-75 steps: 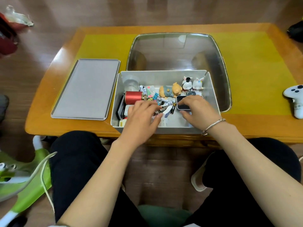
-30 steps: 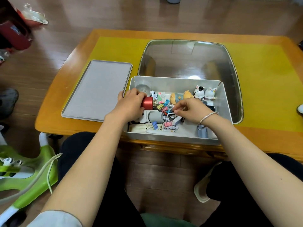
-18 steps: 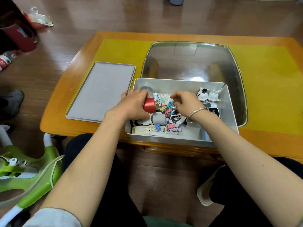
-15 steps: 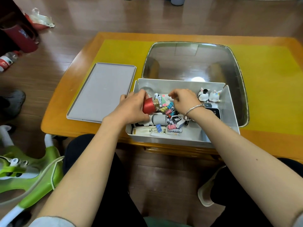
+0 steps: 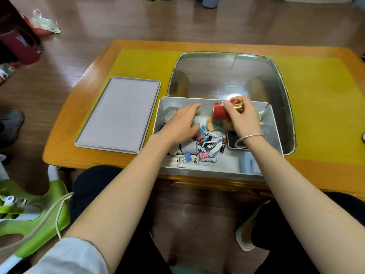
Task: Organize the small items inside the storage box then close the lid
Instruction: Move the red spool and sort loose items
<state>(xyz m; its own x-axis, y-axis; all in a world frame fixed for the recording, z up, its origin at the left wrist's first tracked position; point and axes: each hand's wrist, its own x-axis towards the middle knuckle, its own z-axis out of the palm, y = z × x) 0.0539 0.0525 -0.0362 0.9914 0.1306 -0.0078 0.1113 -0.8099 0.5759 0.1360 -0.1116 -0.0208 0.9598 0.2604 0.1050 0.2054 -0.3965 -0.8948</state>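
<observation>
The grey storage box [image 5: 274, 133] stands at the table's near edge, full of small items: binder clips [image 5: 203, 155], batteries [image 5: 207, 161], a dark-screened device [image 5: 233, 140] and a white cup [image 5: 188, 148]. My right hand [image 5: 244, 119] holds a red can with a gold end [image 5: 220, 113] above the box's far right part. My left hand [image 5: 181, 125] hovers over the left part with fingers stretched forward, holding nothing. The grey lid [image 5: 116, 113] lies flat on the table left of the box.
A large metal basin [image 5: 284, 91] sits right behind the box on the yellow mat [image 5: 320, 107]. A pale blue block [image 5: 248, 165] stands in the box's near right corner. A green plastic object [image 5: 29, 214] is on the floor at lower left.
The red can passed from my left hand to my right hand and rose toward the box's far right. My left hand let go and opened over the left side.
</observation>
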